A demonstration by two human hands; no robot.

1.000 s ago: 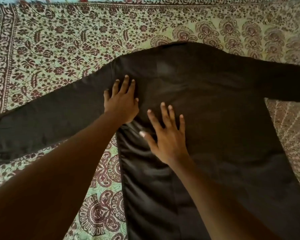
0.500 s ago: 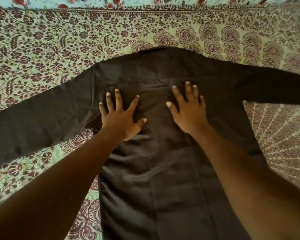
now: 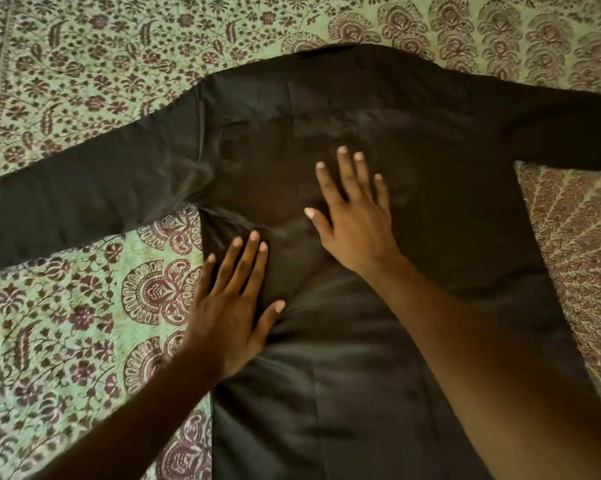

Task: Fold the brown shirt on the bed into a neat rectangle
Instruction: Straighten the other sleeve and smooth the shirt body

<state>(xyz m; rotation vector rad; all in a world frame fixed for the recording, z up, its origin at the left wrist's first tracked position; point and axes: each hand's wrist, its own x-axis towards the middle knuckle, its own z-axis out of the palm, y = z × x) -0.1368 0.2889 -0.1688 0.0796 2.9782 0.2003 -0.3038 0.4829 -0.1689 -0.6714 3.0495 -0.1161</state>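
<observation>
The dark brown shirt [image 3: 413, 140] lies spread flat on the bed, collar end away from me, both long sleeves stretched out to the left and right. My left hand [image 3: 233, 306] rests palm down with fingers apart on the shirt's left side, just below the armpit, where the cloth is creased. My right hand [image 3: 354, 223] lies flat with fingers spread on the middle of the shirt's body, a little higher up. Neither hand grips the cloth. The lower hem runs out of view at the bottom.
A green bedspread [image 3: 84, 323] with maroon floral and paisley print covers the bed all around the shirt. The right sleeve runs off the right edge of the view; the left sleeve reaches the left edge.
My left hand has slid down toward me along the shirt's left side. My right hand stays pressed near the middle of the shirt's body. The view has shifted a little.
</observation>
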